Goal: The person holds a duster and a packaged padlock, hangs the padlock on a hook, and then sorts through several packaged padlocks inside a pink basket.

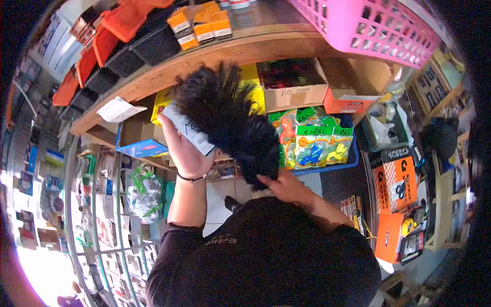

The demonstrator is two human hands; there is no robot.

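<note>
My left hand [188, 151] has its palm turned up and its fingers wrapped round a pale grey box [186, 128] with dark print, partly behind the brush. My right hand [289, 185] is closed round the lower end of a large black bristly brush or duster [230, 112]. The bristles spread up and to the left and overlap the box. Beyond them, under the wooden shelf edge [245, 50], are a yellow container [250, 84] and an open cardboard box [295, 95] marked 10,000.
Bagged colourful items [317, 146] fill a blue basket [353, 159] at centre right. Overhead hangs a pink basket [368, 30]. Black bins [156, 46] and orange-white boxes [204, 25] line the upper shelf. Orange boxes [396, 187] stand at right, wire racks at left.
</note>
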